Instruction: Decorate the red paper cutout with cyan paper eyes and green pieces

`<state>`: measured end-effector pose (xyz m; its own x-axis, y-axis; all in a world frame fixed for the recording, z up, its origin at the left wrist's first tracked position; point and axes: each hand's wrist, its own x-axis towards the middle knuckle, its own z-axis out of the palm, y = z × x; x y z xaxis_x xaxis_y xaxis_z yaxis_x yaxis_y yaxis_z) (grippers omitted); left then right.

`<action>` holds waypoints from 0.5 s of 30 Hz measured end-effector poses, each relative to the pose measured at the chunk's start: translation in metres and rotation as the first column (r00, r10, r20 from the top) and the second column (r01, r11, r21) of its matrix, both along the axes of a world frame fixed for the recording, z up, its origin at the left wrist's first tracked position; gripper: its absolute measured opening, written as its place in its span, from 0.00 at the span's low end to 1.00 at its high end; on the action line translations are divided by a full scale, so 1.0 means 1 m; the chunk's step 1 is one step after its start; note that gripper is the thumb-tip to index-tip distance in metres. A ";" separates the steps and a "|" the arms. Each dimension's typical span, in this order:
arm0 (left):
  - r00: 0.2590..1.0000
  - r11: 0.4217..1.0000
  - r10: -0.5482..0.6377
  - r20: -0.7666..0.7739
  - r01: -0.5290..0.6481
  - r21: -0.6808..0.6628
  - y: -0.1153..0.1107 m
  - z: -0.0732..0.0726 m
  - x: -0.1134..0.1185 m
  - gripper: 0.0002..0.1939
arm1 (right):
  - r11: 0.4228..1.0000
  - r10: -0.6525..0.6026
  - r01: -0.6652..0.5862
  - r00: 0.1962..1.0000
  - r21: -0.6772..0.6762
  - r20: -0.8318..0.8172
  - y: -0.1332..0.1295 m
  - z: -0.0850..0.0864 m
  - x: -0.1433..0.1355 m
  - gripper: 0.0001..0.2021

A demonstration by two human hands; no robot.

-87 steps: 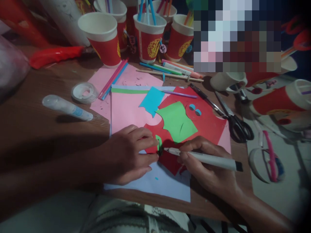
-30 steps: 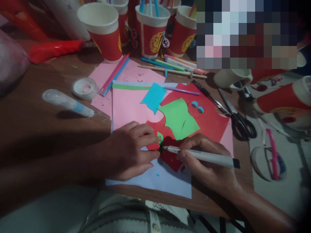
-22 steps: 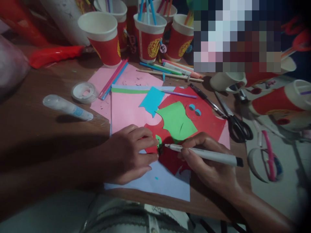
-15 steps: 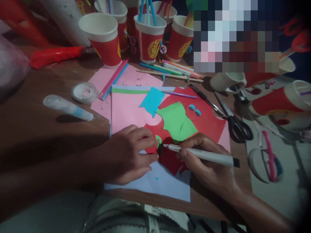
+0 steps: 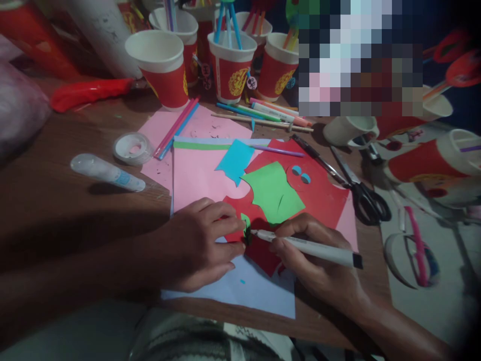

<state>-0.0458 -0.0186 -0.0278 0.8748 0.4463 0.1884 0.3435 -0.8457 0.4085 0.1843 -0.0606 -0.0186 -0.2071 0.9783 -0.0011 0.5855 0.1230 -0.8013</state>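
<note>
My right hand (image 5: pixel 311 255) is closed around a white marker (image 5: pixel 319 248), its tip pointing left at a small green paper piece (image 5: pixel 245 224) partly coloured black. The fingertips of my left hand (image 5: pixel 210 240) pinch and press that piece from the left side, hiding some of it. Beneath lies cut red paper (image 5: pixel 259 253). Just beyond sit a larger green paper cutout (image 5: pixel 276 195), a blue paper scrap (image 5: pixel 236 159) and red paper bearing two blue-and-grey eye shapes (image 5: pixel 301 174). Pink paper (image 5: pixel 199 175) and a pale sheet (image 5: pixel 263 296) form the lower layers.
Black-handled scissors (image 5: pixel 366 198) and a black pen (image 5: pixel 319 158) lie to the right. A glue tube (image 5: pixel 107 173) and tape roll (image 5: pixel 132 148) rest at left. Red paper cups (image 5: pixel 161 75) with straws stand behind, near several markers (image 5: pixel 276 111). A white mug (image 5: pixel 349 131) is at right.
The marker and my right hand have shifted slightly left. My left hand still presses the small green piece. The whole view has moved down a little.
</note>
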 end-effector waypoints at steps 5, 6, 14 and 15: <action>1.000 1.000 0.004 0.009 -0.004 -0.008 0.000 0.002 0.000 0.09 | 0.996 -0.043 0.040 0.999 -0.076 -0.032 0.003 0.003 0.001 0.04; 1.000 1.000 0.005 0.011 -0.005 -0.012 0.000 0.002 0.000 0.09 | 0.996 -0.055 0.052 0.998 -0.071 -0.039 0.003 0.003 0.001 0.03; 1.000 1.000 0.003 0.017 -0.003 -0.015 -0.001 0.001 0.000 0.10 | 0.999 -0.004 0.002 0.999 -0.033 -0.046 0.006 0.004 -0.002 0.03; 1.000 1.000 0.003 0.018 -0.003 -0.016 -0.001 0.001 -0.001 0.10 | 0.999 -0.002 0.001 0.999 -0.035 -0.046 0.006 0.004 -0.003 0.04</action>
